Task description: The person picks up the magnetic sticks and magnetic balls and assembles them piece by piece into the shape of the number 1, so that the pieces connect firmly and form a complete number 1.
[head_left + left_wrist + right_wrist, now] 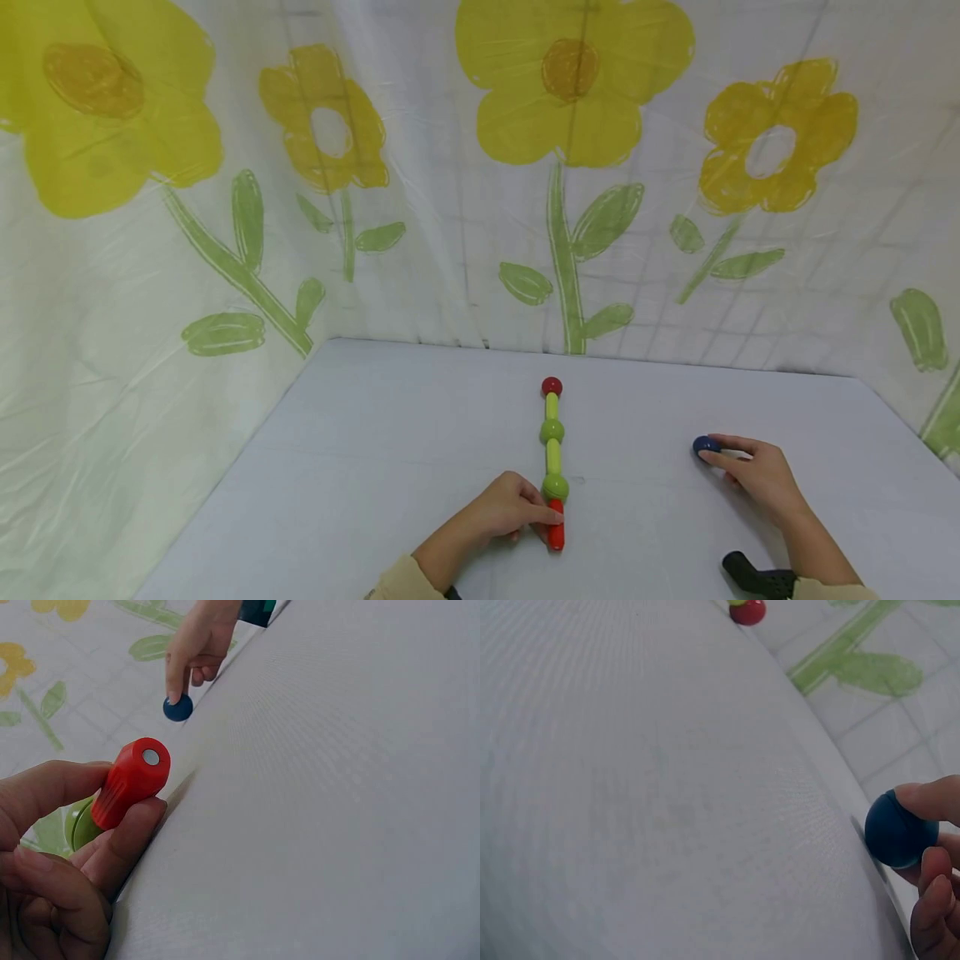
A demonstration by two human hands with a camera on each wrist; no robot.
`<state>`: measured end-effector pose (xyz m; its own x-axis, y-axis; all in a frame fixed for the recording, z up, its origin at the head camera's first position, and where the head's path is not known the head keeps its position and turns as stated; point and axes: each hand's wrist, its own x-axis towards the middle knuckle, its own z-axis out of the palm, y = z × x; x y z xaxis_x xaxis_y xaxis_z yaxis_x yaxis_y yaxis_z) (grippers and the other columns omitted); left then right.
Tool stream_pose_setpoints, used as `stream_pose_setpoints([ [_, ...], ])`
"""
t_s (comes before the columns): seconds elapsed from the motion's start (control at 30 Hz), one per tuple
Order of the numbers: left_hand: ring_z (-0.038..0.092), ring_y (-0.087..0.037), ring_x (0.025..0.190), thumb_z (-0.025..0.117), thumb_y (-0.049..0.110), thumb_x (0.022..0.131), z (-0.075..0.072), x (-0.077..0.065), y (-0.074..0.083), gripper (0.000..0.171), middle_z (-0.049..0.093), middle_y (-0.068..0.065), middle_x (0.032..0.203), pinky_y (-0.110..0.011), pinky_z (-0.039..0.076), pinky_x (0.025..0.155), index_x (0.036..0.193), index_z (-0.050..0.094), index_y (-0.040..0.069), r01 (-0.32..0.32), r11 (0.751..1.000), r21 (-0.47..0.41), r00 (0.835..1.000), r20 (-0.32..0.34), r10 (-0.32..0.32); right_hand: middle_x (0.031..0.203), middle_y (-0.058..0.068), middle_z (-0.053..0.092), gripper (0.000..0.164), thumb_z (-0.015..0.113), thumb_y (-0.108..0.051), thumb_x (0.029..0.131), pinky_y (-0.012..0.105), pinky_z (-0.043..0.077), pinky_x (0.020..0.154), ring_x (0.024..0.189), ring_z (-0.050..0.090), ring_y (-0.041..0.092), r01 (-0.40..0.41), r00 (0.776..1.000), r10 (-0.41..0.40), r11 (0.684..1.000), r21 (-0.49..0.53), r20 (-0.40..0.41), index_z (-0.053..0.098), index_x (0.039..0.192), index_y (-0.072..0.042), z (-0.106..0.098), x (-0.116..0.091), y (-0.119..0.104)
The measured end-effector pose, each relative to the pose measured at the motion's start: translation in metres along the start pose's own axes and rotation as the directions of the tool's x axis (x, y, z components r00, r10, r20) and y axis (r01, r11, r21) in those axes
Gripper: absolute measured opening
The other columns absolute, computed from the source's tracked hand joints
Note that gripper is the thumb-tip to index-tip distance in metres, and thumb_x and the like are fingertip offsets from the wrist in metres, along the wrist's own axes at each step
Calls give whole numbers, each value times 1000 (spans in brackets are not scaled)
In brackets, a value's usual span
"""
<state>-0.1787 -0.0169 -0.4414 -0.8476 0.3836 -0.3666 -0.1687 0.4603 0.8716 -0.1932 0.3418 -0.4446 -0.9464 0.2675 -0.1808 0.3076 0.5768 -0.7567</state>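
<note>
My left hand [507, 508] pinches a red rod [556, 533] between thumb and fingers; a round silver-coloured disc shows at its near end in the left wrist view. The rod's far end meets a green ball [555, 487], the nearest part of a straight chain. Beyond it run a yellow-green rod [553, 457], a second green ball, another yellow-green rod [552, 407] and a red ball [552, 386] at the far end. Off to the right, my right hand [761, 477] holds a dark blue ball [900, 829] by its fingertips, apart from the chain.
Everything is on a white-covered table [420, 417]. Behind it hangs a pale curtain [435, 250] printed with yellow flowers and green stems. A black strap-like piece [757, 577] sits at the right wrist, by the beige sleeve [832, 590].
</note>
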Motion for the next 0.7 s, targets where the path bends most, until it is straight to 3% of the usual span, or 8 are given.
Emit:
stream_pose_setpoints([
  [0.5, 31, -7, 39, 76, 23, 76, 1, 0, 0, 16, 56, 5, 56, -17, 25, 39, 70, 69, 9, 0, 1000, -1, 1000, -9, 0, 63, -2, 58, 76, 67, -48, 81, 25, 40, 53, 57, 50, 10, 63, 997, -67, 994, -90, -43, 48, 130, 7, 3, -1, 2],
  [0.7, 31, -6, 39, 75, 23, 77, 1, 1, 0, 17, 56, 6, 56, -16, 26, 39, 70, 70, 9, -10, 1000, 10, 1000, 0, 10, 75, 1, 64, 74, 67, -49, 80, 25, 42, 53, 59, 54, 9, 78, 994, -86, 991, -105, -74, 50, 126, 8, 2, -1, 2],
])
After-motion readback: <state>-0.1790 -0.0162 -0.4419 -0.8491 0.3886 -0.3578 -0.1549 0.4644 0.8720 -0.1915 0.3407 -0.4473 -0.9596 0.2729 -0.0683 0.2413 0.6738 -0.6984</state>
